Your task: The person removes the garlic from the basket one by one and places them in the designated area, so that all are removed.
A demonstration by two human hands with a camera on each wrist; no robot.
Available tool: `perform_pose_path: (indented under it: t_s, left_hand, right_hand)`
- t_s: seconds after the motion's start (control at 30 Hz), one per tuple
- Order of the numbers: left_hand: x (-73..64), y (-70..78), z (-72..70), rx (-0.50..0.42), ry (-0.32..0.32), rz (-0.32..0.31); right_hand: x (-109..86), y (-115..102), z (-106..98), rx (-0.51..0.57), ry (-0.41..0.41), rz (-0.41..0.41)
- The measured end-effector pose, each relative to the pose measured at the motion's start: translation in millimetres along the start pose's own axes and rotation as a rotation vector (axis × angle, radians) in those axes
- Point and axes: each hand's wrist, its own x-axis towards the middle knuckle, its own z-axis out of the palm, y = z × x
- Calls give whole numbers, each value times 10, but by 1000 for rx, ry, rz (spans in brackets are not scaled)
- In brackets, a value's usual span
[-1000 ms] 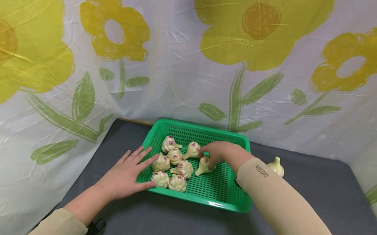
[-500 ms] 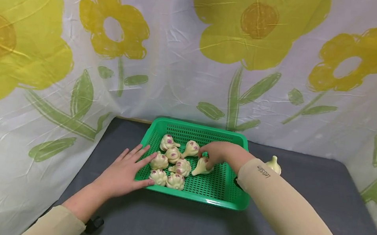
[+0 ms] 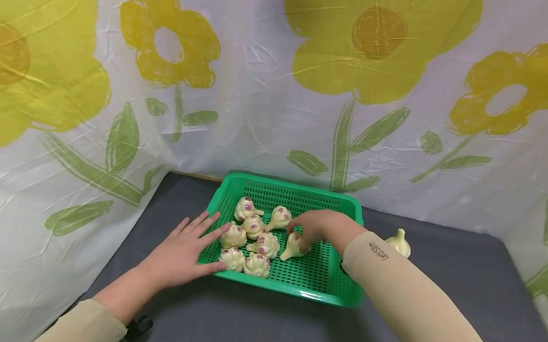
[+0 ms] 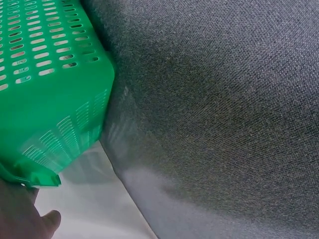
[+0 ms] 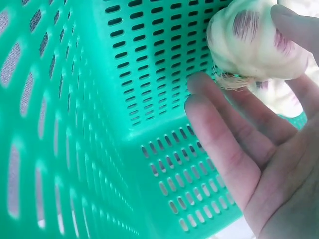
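Note:
A green plastic basket point(image 3: 284, 292) on the dark table holds several pale garlic bulbs point(image 3: 264, 245) with purple streaks, grouped in its left half. My left hand point(image 3: 185, 254) lies over the basket's left front corner, fingers spread and thumb on the front rim; one fingertip is right at a bulb. Inside the basket, my right hand point(image 3: 321, 227) holds a garlic bulb point(image 3: 293, 247) whose stem points toward the front left. In the right wrist view, the thumb point(image 5: 296, 25) presses this bulb point(image 5: 251, 40), a finger lies under it, and the other fingers extend past its roots.
One more garlic bulb point(image 3: 399, 243) stands upright on the table point(image 3: 466, 289) to the right of the basket, partly behind the right sleeve. A white cloth point(image 3: 241, 103) with painted yellow flowers hangs behind the table and along its sides.
The right hand's bulb has shifted slightly in the basket, its stem swinging a little left, then back. The left hand stays at the corner. The whole view shifts slightly.

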Motion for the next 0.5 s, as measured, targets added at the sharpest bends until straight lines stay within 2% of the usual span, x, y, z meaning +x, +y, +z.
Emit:
perform_pose_path:
  t_s: [0.3, 0.5]
  left_hand:
    - [5, 0, 15, 12, 11, 7]
    - [-5, -5, 11, 5, 9, 4]
  right_hand:
    - [11, 28, 25, -3, -26, 26]
    - [-43, 28, -10, 59, -19, -4]
